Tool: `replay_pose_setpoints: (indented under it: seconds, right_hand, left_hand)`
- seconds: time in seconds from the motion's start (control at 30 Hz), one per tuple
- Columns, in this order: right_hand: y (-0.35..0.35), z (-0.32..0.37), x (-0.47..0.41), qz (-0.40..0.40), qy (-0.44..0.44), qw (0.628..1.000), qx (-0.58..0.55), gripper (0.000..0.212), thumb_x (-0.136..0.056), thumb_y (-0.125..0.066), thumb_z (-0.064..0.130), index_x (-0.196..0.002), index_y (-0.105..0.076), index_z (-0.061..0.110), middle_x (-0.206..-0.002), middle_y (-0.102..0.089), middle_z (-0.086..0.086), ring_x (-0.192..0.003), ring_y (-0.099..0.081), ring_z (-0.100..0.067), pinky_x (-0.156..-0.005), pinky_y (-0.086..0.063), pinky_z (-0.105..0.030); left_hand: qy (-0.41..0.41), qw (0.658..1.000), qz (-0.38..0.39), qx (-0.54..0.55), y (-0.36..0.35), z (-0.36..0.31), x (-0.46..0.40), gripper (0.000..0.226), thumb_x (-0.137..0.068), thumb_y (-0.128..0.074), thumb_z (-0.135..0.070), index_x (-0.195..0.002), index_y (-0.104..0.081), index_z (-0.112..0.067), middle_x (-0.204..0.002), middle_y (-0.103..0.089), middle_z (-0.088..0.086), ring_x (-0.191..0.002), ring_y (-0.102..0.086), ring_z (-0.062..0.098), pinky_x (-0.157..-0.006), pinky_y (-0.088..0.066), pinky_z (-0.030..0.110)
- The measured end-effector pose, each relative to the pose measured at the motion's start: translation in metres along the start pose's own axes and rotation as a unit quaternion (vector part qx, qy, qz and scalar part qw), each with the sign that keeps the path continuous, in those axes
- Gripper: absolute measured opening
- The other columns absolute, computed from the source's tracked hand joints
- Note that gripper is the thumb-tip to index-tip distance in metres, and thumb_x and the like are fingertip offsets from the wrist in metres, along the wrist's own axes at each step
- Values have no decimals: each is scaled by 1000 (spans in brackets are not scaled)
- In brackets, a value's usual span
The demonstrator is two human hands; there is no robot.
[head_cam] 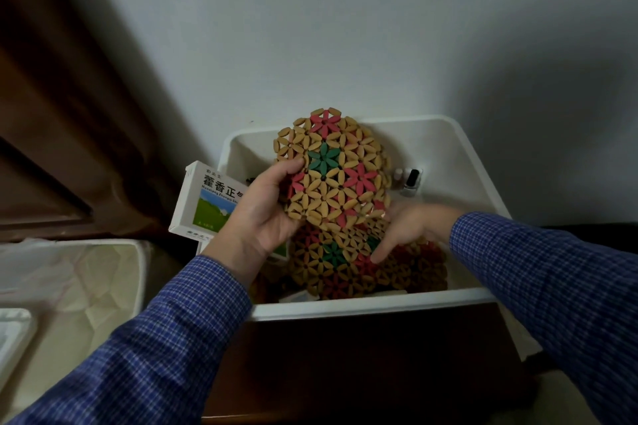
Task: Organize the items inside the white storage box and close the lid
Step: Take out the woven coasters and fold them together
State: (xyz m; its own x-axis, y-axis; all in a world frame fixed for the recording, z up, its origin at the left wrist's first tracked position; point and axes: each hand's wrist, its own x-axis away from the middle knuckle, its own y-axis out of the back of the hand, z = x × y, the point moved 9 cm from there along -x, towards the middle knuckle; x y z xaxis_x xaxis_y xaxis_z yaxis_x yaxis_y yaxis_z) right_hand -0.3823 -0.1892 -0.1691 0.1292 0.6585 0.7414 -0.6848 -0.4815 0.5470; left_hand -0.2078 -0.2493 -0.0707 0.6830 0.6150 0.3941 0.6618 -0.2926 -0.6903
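Pale grey wall fills the background, with dark brown wooden panelling to the left; against the wall an open white plastic storage box is set on a dark wooden surface; no lid can be made out. Both arms are extended into the box in blue checked sleeves. A round mat of tan, red and green wooden petal beads is held upright above the box by the left hand, thumb pressed on its face and fingers curled behind its lower left edge. The right hand is lowered palm down, fingers loosely spread, its fingertips laid on a second beaded mat lying flat inside the box; nothing is pinched by it. A small dark-capped bottle is seen standing at the box's far side. A white medicine carton with a green landscape print is seen tilted at the box's left rim, behind the left hand. At lower left, a cream bin with a plastic liner is seen.
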Motion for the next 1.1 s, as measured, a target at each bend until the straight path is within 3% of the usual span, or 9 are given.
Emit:
replay_pose_setpoints:
  seconds: [0.1,0.2,0.33,0.4,0.57,0.73,0.83,0.97,1.1]
  right_hand:
    - [8,1,3,-29,6,1000,-4,109,-65,-93,33,-154,-34,14,-157,-36,-6,-141,-38,-26,-116,-36,-43]
    - [15,6,5,-54,26,998,36,73,-80,-83,29,-143,-49,9,-144,-51,-8,-126,-52,-25,-108,-45,-38]
    - [27,4,8,-40,19,994,103,40,-91,-65,23,-128,-58,8,-123,-59,-4,-105,-58,-19,-84,-54,-30]
    - [31,-2,9,-41,-2,985,167,41,-92,-60,23,-128,-57,5,-123,-58,-7,-105,-59,-22,-83,-55,-32]
    - [10,-13,2,8,-24,969,247,65,-80,-75,35,-136,-49,13,-124,-48,-3,-104,-53,-22,-88,-53,-34]
    - [20,-13,5,-14,-20,969,244,69,-72,-82,34,-133,-54,17,-116,-53,-1,-104,-57,-22,-90,-55,-36]
    - [27,-7,8,-17,-3,974,227,72,-75,-82,30,-138,-51,16,-118,-53,-1,-103,-53,-19,-82,-50,-29]
    - [40,-7,18,-22,9,983,181,72,-77,-83,24,-140,-50,16,-136,-54,-3,-113,-55,-20,-84,-47,-27]
    - [39,-5,28,2,20,982,187,53,-76,-82,19,-123,-60,19,-125,-62,-2,-107,-61,-20,-93,-55,-35]
  left_hand:
    - [-4,1000,-5,13,1,-2,0,44,-96,-51,-15,-136,-50,2,-133,-60,26,-125,-59,39,-103,-50,51]
    - [-15,1000,-8,26,3,-4,-1,36,-93,-54,-15,-125,-56,2,-121,-68,25,-111,-68,37,-91,-58,49]
    - [-22,999,2,29,5,-5,-1,37,-96,-57,-20,-127,-57,1,-123,-67,25,-113,-66,38,-90,-58,49]
    - [-28,999,8,29,5,-6,-3,39,-96,-59,-23,-128,-57,0,-126,-66,25,-117,-64,39,-93,-56,51]
    - [-39,999,6,27,10,-7,-7,38,-94,-63,-24,-124,-62,-1,-127,-65,24,-118,-63,40,-99,-51,54]
    - [-44,999,20,22,8,-8,-6,37,-96,-62,-25,-124,-63,-2,-128,-65,24,-120,-62,39,-100,-51,53]
    - [-45,999,16,23,9,-10,-5,34,-96,-61,-27,-119,-66,-2,-127,-66,24,-119,-63,39,-99,-52,53]
    - [-46,999,-3,26,10,-11,-4,36,-97,-61,-28,-121,-65,-3,-125,-67,22,-116,-65,38,-92,-56,50]
    - [-49,999,-10,21,10,-11,-4,38,-97,-61,-29,-125,-62,-3,-125,-68,21,-116,-65,37,-94,-56,50]
